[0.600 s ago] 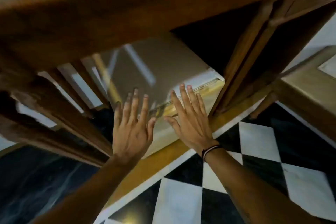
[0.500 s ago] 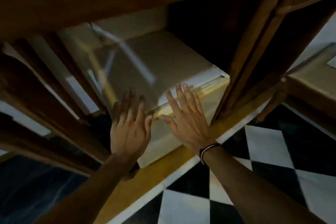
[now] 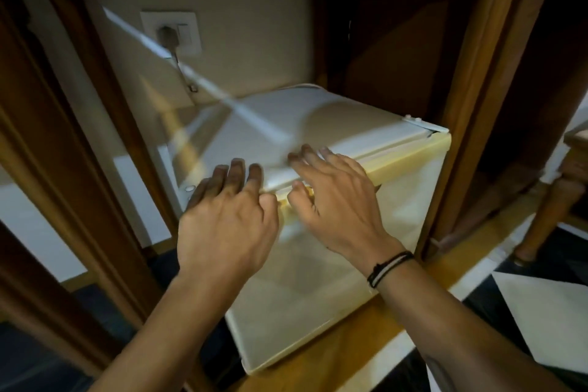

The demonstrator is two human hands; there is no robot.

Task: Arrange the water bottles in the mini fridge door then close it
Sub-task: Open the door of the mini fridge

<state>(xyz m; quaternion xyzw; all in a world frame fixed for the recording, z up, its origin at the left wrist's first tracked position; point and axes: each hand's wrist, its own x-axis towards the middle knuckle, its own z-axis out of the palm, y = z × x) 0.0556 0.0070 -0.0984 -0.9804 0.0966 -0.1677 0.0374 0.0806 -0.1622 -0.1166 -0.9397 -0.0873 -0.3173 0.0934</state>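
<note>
The left hand (image 3: 227,226) lies flat and empty at the top front edge of the mini fridge (image 3: 286,127), fingers curled slightly over the lip; at its 3 o'clock the right hand (image 3: 337,200) presses the same edge, palm down, gripping nothing. Since half a second ago the head has dropped and moved closer, so the cabinet's top has gone from view and a wall socket (image 3: 171,32) shows at 12 o'clock. The hands have hardly shifted. The door (image 3: 334,280) looks shut, though blur hides the seam. No bottles show; presumably they are inside. The fridge is cream, yellowed along its top trim, tucked in a wooden cabinet (image 3: 471,105).
</note>
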